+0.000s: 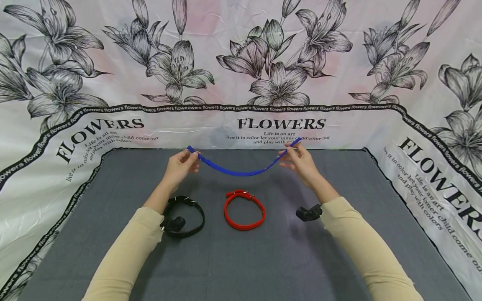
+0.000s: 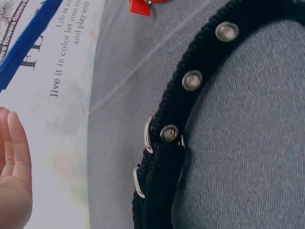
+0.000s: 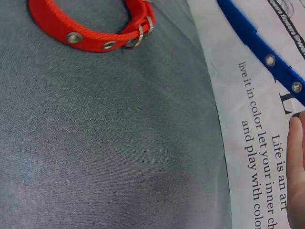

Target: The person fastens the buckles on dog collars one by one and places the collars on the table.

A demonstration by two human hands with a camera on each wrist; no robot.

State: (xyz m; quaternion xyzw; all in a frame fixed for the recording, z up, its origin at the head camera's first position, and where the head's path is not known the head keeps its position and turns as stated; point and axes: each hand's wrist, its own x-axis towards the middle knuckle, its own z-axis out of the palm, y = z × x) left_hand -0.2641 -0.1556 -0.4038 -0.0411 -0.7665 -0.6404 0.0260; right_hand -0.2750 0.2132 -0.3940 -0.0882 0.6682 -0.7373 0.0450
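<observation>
A blue collar [image 1: 241, 172], unfastened, hangs in a shallow sagging curve between both hands near the far edge of the table. My left hand [image 1: 180, 167] pinches its left end, and my right hand [image 1: 300, 162] pinches it close to the right end, whose tip sticks out past the fingers. Metal eyelets show along the blue collar [image 3: 269, 60] in the right wrist view. Nearer to me lie a red collar [image 1: 244, 228], buckled into a loop, and a black collar [image 1: 202, 217], also buckled, partly hidden behind the left wrist camera.
Grey cloth [image 1: 233, 267] covers the table. Behind it and along both sides runs a white flower-printed sheet [image 1: 180, 125] with lettering. A black wrist camera [image 1: 308, 213] sits at the right sleeve, another [image 1: 175, 224] at the left, overlapping the black collar.
</observation>
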